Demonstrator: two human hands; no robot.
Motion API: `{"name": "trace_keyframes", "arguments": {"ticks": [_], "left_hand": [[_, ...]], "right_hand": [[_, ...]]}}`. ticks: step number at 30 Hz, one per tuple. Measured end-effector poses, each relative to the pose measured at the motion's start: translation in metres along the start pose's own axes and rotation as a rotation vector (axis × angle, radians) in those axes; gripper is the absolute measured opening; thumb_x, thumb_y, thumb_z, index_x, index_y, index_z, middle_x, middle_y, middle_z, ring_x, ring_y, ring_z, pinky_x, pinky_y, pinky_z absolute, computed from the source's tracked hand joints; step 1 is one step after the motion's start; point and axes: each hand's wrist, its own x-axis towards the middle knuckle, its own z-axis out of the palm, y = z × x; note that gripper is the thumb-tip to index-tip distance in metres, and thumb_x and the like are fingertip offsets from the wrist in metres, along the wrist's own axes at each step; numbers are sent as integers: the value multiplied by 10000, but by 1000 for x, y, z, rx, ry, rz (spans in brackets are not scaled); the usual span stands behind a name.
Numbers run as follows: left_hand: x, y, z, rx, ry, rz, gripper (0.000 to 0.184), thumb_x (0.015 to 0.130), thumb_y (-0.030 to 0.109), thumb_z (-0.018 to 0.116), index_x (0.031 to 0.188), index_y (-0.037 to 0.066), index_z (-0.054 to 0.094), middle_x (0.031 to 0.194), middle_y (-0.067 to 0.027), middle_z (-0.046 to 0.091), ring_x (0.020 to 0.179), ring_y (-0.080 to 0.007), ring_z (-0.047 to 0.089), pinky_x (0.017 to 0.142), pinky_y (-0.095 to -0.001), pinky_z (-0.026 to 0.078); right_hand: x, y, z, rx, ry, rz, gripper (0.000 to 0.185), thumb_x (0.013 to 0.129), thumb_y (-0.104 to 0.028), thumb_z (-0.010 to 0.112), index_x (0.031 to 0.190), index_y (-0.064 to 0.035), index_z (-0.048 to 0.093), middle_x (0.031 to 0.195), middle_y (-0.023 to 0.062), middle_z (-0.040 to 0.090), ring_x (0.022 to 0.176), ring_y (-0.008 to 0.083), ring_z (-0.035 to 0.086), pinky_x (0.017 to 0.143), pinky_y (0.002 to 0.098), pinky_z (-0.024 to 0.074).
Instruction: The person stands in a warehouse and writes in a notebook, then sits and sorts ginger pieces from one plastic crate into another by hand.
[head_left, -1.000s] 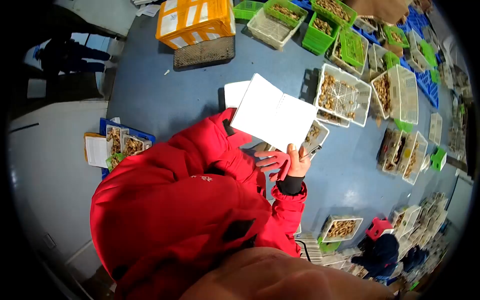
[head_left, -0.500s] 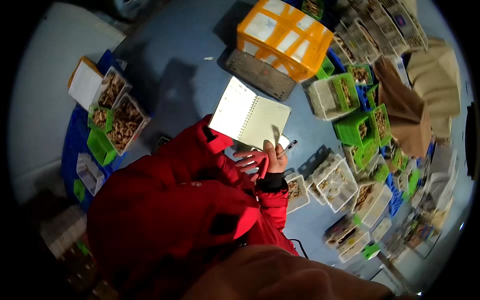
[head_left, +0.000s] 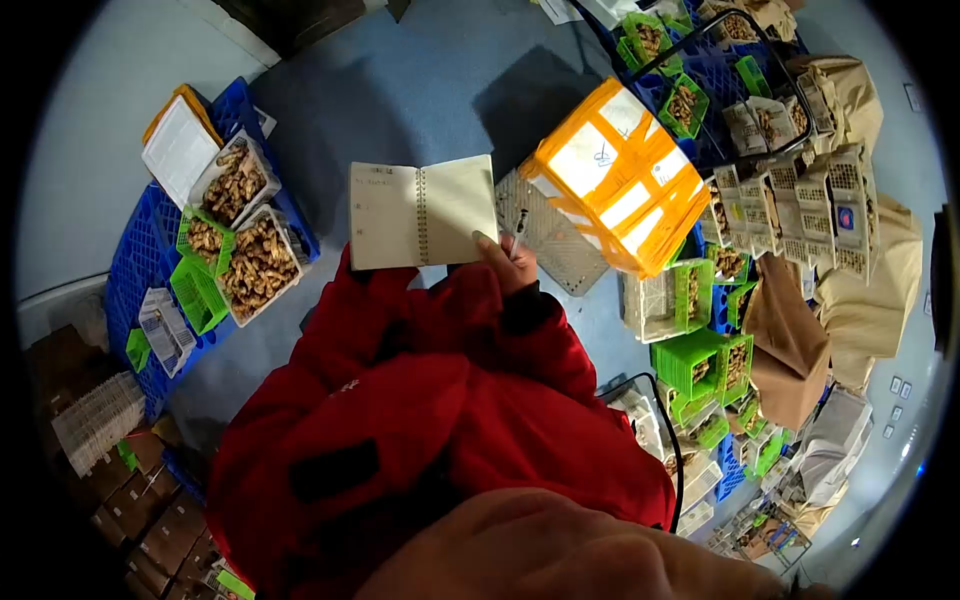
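Observation:
An open spiral-bound notebook [head_left: 455,200] lies spread in front of my red jacket, with a few lines of handwriting on its left page. My right hand [head_left: 510,265] grips the lower right corner, thumb on top of the page. A pen [head_left: 519,228] sticks up from the same hand, just beside the notebook's edge. I cannot see my left hand; the left red sleeve [head_left: 375,285] ends under the notebook's lower left corner.
An orange-taped white box [head_left: 620,175] stands on a grey perforated crate [head_left: 555,235]. Left, baskets of brown root-like pieces [head_left: 258,262] rest on a blue pallet [head_left: 150,250]. Right are green baskets [head_left: 685,362], stacked white crates [head_left: 800,215] and a brown cloth [head_left: 785,325].
The view has shifted and turned. The notebook now sits further left and straighter, closer against the jacket. My left hand, seen open below the notebook before, has gone out of sight.

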Motion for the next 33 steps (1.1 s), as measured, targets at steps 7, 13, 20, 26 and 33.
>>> {"name": "trace_keyframes", "arguments": {"ticks": [7, 13, 20, 26, 33], "left_hand": [[156, 63, 74, 36, 22, 44, 352, 875, 207, 524, 1176, 26, 498, 1132, -116, 538, 961, -214, 555, 837, -317, 458], [302, 107, 138, 67, 14, 48, 348, 875, 208, 520, 1172, 28, 501, 1136, -120, 535, 957, -219, 557, 836, -319, 460], [514, 157, 251, 448, -8, 237, 344, 874, 208, 516, 1168, 30, 504, 1141, -124, 532, 952, -225, 560, 834, -322, 463], [619, 177, 376, 1064, 12, 547, 346, 852, 146, 531, 1186, 55, 508, 1198, -137, 509, 1023, -251, 531, 844, -327, 451], [789, 174, 439, 719, -15, 295, 293, 889, 157, 519, 1163, 56, 533, 1105, -73, 582, 974, -181, 561, 840, -296, 451]], "right_hand": [[171, -87, -13, 3, -78, 10, 142, 881, -127, 537, 888, -6, 612, 749, 8, 609, 648, 66, 542, 573, 197, 427], [325, -124, -30, -284, -55, 3, 166, 862, -170, 575, 853, -7, 603, 701, -19, 567, 615, 52, 499, 553, 193, 394], [513, -148, -62, 231, 35, 130, 172, 887, -157, 536, 954, -15, 608, 781, 10, 614, 649, 83, 557, 573, 213, 439], [620, -164, -109, 493, 106, 65, 166, 897, -127, 507, 987, -17, 593, 872, 30, 627, 756, 101, 584, 682, 214, 463], [772, -213, -227, 689, 171, 132, 222, 905, -149, 501, 1065, -14, 575, 964, 97, 632, 870, 174, 603, 753, 278, 487]]}}
